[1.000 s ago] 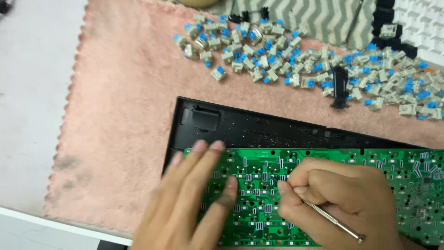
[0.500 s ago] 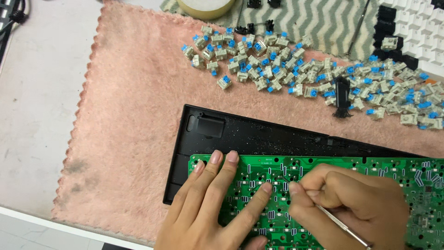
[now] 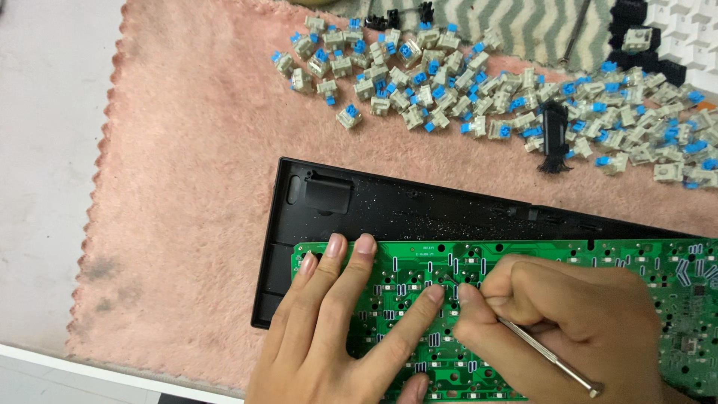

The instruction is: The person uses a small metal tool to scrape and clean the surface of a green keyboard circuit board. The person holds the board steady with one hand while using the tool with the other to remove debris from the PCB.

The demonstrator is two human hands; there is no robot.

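Right hand closed around a thin metal tool, its tip set on the green circuit board; left hand open, fingers spread flat, pinning the board over the black keyboard case. A slip of the tip could likely scratch traces or jab the nearby left fingertip. Loose blue-stemmed switches lie well apart on the pink mat.

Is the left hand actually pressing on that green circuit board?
Touching. The head view shows the left hand lying flat on the green circuit board, its fingertips spread and resting directly on the surface.
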